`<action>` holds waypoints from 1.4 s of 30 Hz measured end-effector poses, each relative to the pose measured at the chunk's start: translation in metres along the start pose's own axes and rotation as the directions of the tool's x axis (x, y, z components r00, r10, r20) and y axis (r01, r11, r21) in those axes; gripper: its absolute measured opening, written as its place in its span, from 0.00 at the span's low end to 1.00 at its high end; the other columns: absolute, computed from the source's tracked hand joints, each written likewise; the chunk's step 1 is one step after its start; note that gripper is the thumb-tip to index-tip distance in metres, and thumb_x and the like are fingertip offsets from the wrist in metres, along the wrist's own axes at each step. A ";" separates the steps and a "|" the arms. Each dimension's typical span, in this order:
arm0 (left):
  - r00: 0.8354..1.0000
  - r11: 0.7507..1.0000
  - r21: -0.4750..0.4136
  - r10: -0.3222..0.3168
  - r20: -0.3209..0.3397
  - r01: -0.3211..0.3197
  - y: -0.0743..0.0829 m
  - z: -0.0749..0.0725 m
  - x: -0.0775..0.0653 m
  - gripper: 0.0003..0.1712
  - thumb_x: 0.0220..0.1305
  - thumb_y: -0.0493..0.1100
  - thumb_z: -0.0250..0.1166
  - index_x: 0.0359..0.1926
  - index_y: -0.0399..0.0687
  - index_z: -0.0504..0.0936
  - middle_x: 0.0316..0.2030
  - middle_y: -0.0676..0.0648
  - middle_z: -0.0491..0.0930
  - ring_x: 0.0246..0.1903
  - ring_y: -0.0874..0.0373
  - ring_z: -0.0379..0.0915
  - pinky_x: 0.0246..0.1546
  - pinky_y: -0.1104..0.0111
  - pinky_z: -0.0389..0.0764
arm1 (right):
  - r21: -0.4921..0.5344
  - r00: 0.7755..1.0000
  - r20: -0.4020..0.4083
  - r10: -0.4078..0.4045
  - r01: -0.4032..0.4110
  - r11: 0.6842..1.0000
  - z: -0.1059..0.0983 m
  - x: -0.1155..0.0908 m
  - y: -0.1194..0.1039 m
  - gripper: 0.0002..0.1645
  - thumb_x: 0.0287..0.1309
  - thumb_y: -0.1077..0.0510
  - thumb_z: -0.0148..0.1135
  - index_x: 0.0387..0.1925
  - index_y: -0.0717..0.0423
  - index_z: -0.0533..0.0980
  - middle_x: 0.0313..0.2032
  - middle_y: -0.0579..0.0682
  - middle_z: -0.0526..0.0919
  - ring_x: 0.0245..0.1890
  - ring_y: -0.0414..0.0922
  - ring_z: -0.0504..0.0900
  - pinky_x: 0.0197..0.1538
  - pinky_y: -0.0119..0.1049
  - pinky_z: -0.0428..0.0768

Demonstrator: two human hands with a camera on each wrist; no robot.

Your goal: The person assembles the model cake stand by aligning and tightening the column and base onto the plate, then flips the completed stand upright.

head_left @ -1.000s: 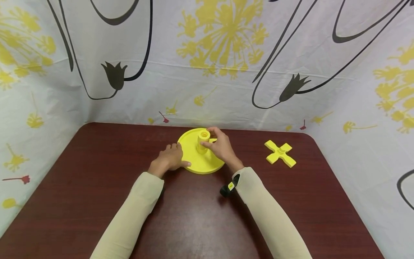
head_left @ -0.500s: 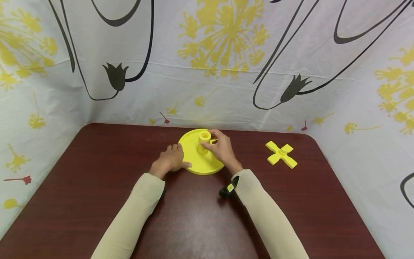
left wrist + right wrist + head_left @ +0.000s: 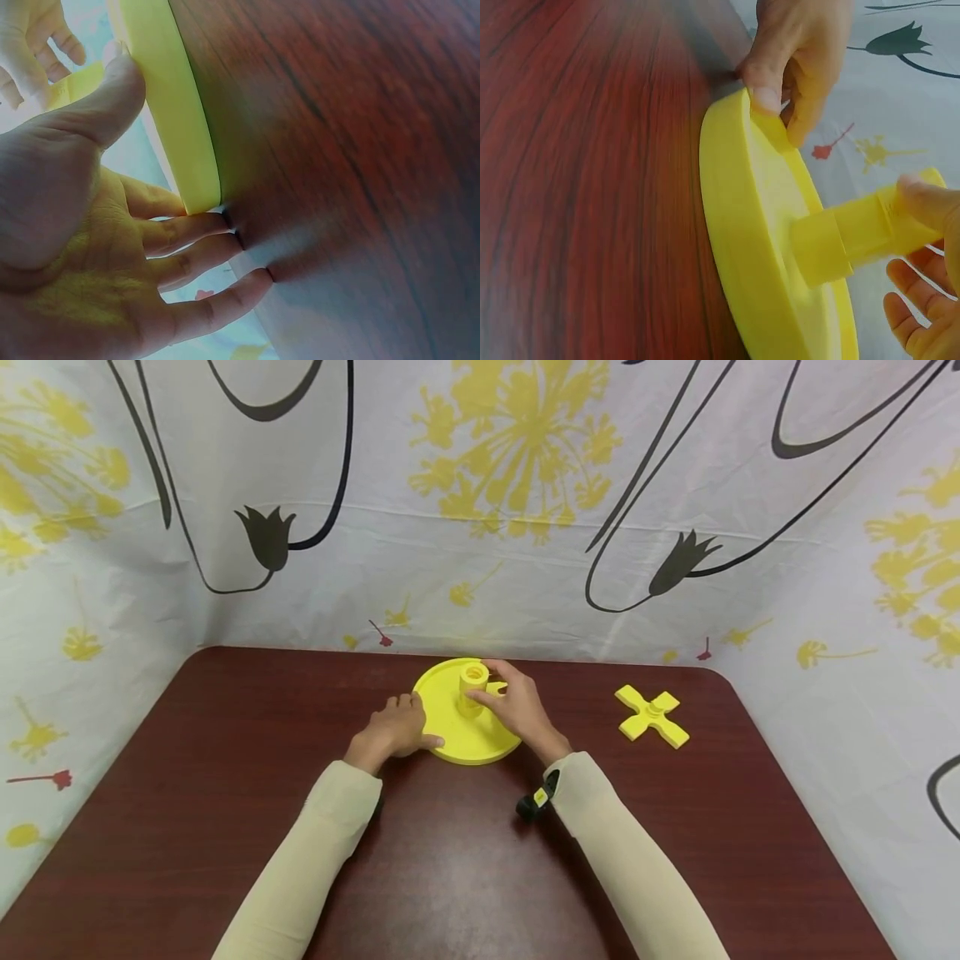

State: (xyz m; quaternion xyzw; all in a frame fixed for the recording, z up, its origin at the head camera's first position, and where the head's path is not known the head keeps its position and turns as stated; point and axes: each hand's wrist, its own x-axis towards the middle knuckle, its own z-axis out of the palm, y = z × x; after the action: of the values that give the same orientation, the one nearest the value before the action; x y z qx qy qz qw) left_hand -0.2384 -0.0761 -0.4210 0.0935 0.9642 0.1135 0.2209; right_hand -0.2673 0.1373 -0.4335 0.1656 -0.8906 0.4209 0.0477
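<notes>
A round yellow base (image 3: 456, 737) with a raised rim lies flat at the back middle of the table. From its middle rises an upright yellow tube (image 3: 471, 693), hollow at the top with ridges inside. My left hand (image 3: 397, 727) holds the base's left edge. In the left wrist view the thumb lies over the rim (image 3: 180, 112), and the fingers spread along the outside, tips on the table. My right hand (image 3: 519, 703) grips the tube's upper part from the right. The right wrist view shows its thumb against the tube (image 3: 855, 232), other fingers loosely bent behind.
To the right, a yellow cross-shaped piece (image 3: 651, 715) lies on the table with a short peg pointing up from its middle. The dark red-brown table (image 3: 465, 860) ends just behind the base, at a flower-patterned cloth (image 3: 525, 602).
My right wrist has shifted slightly to the right, with thumb and fingers still at the tube. The left hand and the base have stayed in place.
</notes>
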 end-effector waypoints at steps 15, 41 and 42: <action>1.000 1.000 -0.010 0.002 0.001 -0.002 -0.003 -0.002 -0.001 0.56 0.69 0.63 0.58 0.76 0.27 0.41 0.74 0.28 0.49 0.74 0.35 0.46 0.67 0.44 0.62 | -0.080 0.997 -0.065 0.041 -0.046 0.996 -0.076 -0.024 0.061 0.36 0.61 0.52 0.69 0.67 0.57 0.68 0.63 0.57 0.75 0.62 0.55 0.75 0.60 0.55 0.75; 1.000 1.000 -0.019 0.007 -0.003 -0.008 -0.001 0.000 -0.001 0.55 0.70 0.62 0.58 0.76 0.28 0.42 0.74 0.29 0.49 0.74 0.37 0.47 0.67 0.44 0.62 | -0.321 0.960 -0.192 0.205 -0.259 0.911 -0.192 -0.099 0.141 0.46 0.58 0.54 0.72 0.69 0.72 0.60 0.63 0.74 0.63 0.59 0.69 0.68 0.55 0.66 0.70; 1.000 1.000 -0.020 0.006 -0.005 -0.006 -0.001 0.000 -0.001 0.55 0.70 0.62 0.58 0.76 0.28 0.42 0.74 0.29 0.49 0.74 0.37 0.47 0.67 0.44 0.62 | -0.320 0.958 -0.177 0.227 -0.274 0.907 -0.193 -0.100 0.143 0.48 0.58 0.51 0.72 0.69 0.72 0.60 0.64 0.74 0.63 0.60 0.69 0.68 0.56 0.66 0.70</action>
State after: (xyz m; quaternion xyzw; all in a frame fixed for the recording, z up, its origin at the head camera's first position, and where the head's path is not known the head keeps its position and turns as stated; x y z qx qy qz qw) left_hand -0.2377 -0.0772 -0.4207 0.0938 0.9632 0.1242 0.2193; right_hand -0.2317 0.3950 -0.4376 0.0099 -0.9584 0.2732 0.0816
